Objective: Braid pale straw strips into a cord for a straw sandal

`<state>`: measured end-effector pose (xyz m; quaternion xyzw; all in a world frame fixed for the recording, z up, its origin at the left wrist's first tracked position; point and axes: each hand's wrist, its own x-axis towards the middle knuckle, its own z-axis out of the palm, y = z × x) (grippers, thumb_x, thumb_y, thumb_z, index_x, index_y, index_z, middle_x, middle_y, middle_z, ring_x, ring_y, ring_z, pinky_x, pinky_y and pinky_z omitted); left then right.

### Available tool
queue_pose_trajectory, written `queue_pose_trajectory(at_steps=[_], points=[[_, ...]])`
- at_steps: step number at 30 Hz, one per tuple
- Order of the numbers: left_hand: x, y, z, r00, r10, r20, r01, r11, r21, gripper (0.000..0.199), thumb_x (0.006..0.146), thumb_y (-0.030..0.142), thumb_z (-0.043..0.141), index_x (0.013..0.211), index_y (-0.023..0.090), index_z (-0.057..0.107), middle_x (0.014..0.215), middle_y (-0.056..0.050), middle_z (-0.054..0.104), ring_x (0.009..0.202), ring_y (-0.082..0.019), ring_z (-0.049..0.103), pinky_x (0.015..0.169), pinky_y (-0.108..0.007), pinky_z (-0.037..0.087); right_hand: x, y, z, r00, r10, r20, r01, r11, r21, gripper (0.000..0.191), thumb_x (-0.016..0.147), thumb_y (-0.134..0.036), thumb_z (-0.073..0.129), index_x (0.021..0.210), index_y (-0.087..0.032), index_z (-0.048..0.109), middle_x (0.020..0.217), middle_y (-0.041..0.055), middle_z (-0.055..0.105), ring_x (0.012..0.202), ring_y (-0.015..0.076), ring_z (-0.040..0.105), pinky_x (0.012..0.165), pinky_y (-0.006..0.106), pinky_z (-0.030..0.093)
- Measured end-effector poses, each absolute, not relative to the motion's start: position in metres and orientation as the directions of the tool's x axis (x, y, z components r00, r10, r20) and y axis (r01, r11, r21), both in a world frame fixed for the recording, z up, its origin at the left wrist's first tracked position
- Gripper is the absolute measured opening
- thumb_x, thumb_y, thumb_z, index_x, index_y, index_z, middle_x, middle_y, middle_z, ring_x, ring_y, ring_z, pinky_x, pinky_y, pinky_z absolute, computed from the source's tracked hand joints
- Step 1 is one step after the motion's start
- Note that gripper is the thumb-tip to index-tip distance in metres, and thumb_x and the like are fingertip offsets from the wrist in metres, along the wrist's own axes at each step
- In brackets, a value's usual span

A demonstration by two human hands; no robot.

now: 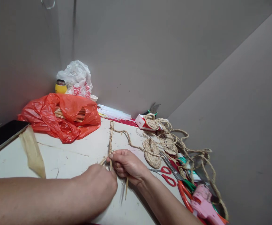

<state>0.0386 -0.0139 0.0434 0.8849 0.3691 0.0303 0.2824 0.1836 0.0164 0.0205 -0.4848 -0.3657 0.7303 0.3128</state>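
A tan braid of plant fibre (111, 137) runs up the white table from between my hands, its lower end splitting into loose strands. My right hand (126, 163) pinches the braid's lower end between thumb and forefinger, the other fingers curled in. A pale strand (126, 189) hangs down below that hand. Close beside it, my left hand (100, 179) is closed, back towards me, with light strands coming out at its fingers; its fingertips are mostly hidden. From the braid's top a thin cord (128, 140) trails right to a flat oval coil of braid (151, 153).
Red-handled scissors (166, 176), larger orange-handled shears (184, 195) and a pink glue gun (203, 203) lie at right, among tangled cord (203, 153). An orange-red plastic bag (63, 117) holds strips at back left. A dark phone-like device (4, 136) lies at far left. Grey walls (138, 56) enclose the table.
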Motion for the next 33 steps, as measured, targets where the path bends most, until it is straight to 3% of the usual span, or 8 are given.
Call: queue_pose_trajectory(at_steps=[2, 4, 7, 10, 13, 16, 20, 33], points=[[0.036, -0.024, 0.058, 0.831, 0.483, -0.277, 0.557, -0.710, 0.431, 0.030, 0.054, 0.009, 0.062, 0.041, 0.022, 0.038, 0.039, -0.003, 0.044, 0.041, -0.019, 0.046, 0.045, -0.030, 0.029, 0.187, 0.018, 0.022, -0.349, 0.803, -0.483, -0.097, -0.544, -0.834, 0.025, 0.063, -0.032, 0.071, 0.068, -0.011, 0.060, 0.037, -0.0125, 0.029, 0.033, 0.0002, 0.013, 0.035, 0.018, 0.004], [0.033, -0.026, 0.069, 0.870, 0.432, -0.238, 0.490, -0.705, 0.512, 0.032, 0.068, 0.020, 0.055, 0.042, 0.022, 0.036, 0.037, -0.001, 0.039, 0.036, -0.015, 0.036, 0.043, -0.029, 0.024, 0.189, 0.020, 0.023, -0.373, 0.795, -0.478, -0.095, -0.545, -0.833, 0.025, 0.063, -0.033, 0.071, 0.069, -0.011, 0.059, 0.037, -0.0130, 0.027, 0.033, 0.0002, 0.012, 0.036, 0.018, 0.004], [0.033, -0.006, 0.069, 0.729, 0.684, 0.008, 0.411, -0.448, 0.794, 0.026, 0.075, 0.022, 0.044, 0.049, 0.019, 0.043, 0.047, 0.001, 0.047, 0.044, -0.011, 0.038, 0.046, -0.024, 0.029, 0.193, 0.021, 0.026, -0.407, 0.795, -0.449, -0.100, -0.528, -0.843, 0.025, 0.064, -0.033, 0.071, 0.064, -0.013, 0.056, 0.038, -0.0125, 0.027, 0.034, 0.0003, 0.013, 0.036, 0.018, 0.004], [0.036, 0.029, 0.052, 0.262, 0.950, 0.169, 0.139, -0.210, 0.968, 0.014, 0.076, 0.028, 0.047, 0.066, 0.018, 0.048, 0.062, 0.003, 0.051, 0.059, -0.011, 0.047, 0.056, -0.021, 0.038, 0.195, 0.021, 0.028, -0.431, 0.788, -0.440, -0.100, -0.526, -0.845, 0.025, 0.064, -0.033, 0.071, 0.066, -0.013, 0.056, 0.038, -0.0130, 0.027, 0.034, 0.0003, 0.011, 0.036, 0.017, 0.005], [0.037, 0.053, 0.036, 0.288, 0.941, -0.175, 0.038, 0.171, 0.985, 0.015, 0.072, 0.032, 0.050, 0.075, 0.018, 0.050, 0.065, 0.001, 0.055, 0.054, -0.011, 0.051, 0.050, -0.022, 0.039, 0.198, 0.022, 0.029, -0.447, 0.786, -0.427, -0.079, -0.510, -0.856, 0.023, 0.066, -0.031, 0.070, 0.071, -0.012, 0.059, 0.038, -0.0133, 0.027, 0.034, 0.0007, 0.011, 0.036, 0.018, 0.005], [0.036, 0.055, 0.031, 0.521, 0.725, -0.451, 0.214, 0.400, 0.891, 0.026, 0.075, 0.038, 0.042, 0.067, 0.016, 0.052, 0.050, 0.001, 0.050, 0.036, -0.010, 0.040, 0.038, -0.022, 0.029, 0.200, 0.023, 0.028, -0.466, 0.790, -0.399, -0.044, -0.471, -0.881, 0.020, 0.070, -0.031, 0.067, 0.069, -0.013, 0.057, 0.039, -0.0113, 0.032, 0.033, 0.0014, 0.014, 0.035, 0.019, 0.007], [0.033, 0.050, 0.036, 0.577, 0.711, -0.401, 0.318, 0.256, 0.913, 0.030, 0.075, 0.036, 0.039, 0.052, 0.018, 0.046, 0.041, 0.006, 0.033, 0.034, -0.007, 0.020, 0.035, -0.024, 0.014, 0.201, 0.023, 0.029, -0.445, 0.800, -0.403, 0.032, -0.435, -0.900, 0.020, 0.069, -0.030, 0.067, 0.065, -0.015, 0.055, 0.036, -0.0115, 0.031, 0.031, 0.0022, 0.017, 0.034, 0.020, 0.009], [0.028, 0.059, 0.034, 0.662, 0.648, -0.377, 0.479, 0.021, 0.877, 0.026, 0.071, 0.039, 0.051, 0.059, 0.015, 0.055, 0.045, 0.006, 0.037, 0.040, -0.007, 0.025, 0.043, -0.024, 0.017, 0.205, 0.023, 0.033, -0.401, 0.834, -0.378, 0.377, -0.226, -0.898, 0.017, 0.075, -0.029, 0.058, 0.071, -0.013, 0.060, 0.042, -0.0104, 0.031, 0.038, 0.0046, 0.021, 0.039, 0.022, 0.012]])
